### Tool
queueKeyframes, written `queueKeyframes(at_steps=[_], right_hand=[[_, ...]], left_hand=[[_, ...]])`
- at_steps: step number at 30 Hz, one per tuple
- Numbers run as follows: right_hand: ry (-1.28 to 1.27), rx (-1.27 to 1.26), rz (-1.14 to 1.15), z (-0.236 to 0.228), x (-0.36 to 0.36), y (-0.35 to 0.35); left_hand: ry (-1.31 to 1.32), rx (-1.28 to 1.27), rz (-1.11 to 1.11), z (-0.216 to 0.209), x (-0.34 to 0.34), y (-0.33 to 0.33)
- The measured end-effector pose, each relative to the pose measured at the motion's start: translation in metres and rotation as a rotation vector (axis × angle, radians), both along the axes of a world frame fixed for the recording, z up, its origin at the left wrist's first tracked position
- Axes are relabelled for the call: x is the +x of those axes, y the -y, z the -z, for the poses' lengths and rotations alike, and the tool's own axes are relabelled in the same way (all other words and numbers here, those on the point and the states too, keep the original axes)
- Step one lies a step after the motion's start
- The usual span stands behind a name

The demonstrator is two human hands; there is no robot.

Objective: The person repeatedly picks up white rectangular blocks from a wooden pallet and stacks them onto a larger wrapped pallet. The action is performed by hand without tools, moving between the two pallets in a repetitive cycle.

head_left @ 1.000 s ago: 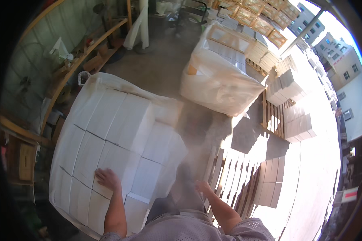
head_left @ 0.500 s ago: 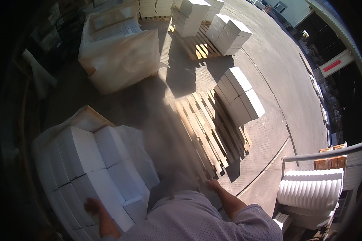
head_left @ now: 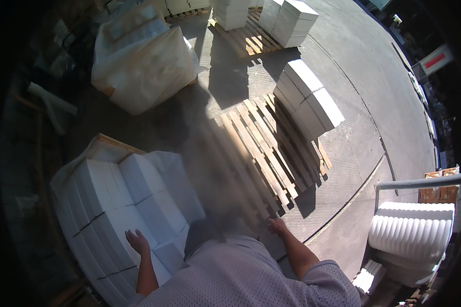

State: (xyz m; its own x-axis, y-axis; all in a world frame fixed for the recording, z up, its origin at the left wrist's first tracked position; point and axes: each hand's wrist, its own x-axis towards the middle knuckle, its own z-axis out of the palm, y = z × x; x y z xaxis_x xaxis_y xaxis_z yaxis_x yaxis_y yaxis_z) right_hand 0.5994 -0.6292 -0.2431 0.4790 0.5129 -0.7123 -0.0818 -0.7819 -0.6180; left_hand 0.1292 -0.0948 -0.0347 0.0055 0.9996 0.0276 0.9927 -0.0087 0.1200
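My left hand [head_left: 137,240] is open with its fingers apart. It is in front of or over a stack of white rectangular blocks [head_left: 115,225] at the lower left; whether it touches them I cannot tell. Loose clear plastic wrap [head_left: 171,169] and a wooden board [head_left: 119,144] edge the far side of that stack. My right hand [head_left: 277,226] hangs with its fingers loosely bent and nothing visible in it. Just beyond it lies a slatted wooden pallet [head_left: 256,148], with several white blocks [head_left: 308,105] standing at its right end.
A plastic-wrapped load [head_left: 143,71] stands at the far left. Behind lies another wooden pallet [head_left: 251,38] carrying white block stacks [head_left: 292,23]. At the right are a ribbed white bundle [head_left: 412,227] and a grey rail [head_left: 420,182]. Concrete floor [head_left: 348,87] stretches along the right.
The view has shifted, so the far pallets sit higher in the picture. My left hand has risen slightly and moved right, its fingers now spread. My right hand has moved slightly right and up.
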Motion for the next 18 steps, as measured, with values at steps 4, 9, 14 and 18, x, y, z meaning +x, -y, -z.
queueKeyframes(at_steps=[4, 9, 14, 18], right_hand=[[-0.117, 0.106, 0.205, 0.028, 0.026, 0.015], [-0.034, 0.07, 0.263, 0.0, 0.039, 0.024], [-0.06, -0.038, 0.372, -0.009, 0.045, 0.021], [-0.092, 0.004, 0.482, 0.017, 0.047, 0.028]], left_hand=[[0.225, -0.379, 0.117, 0.013, 0.078, 0.072], [0.311, -0.816, 0.031, 0.038, 0.105, 0.103], [0.221, -1.018, -0.028, 0.051, 0.139, 0.063], [0.285, -1.006, -0.145, 0.057, 0.213, -0.005]])
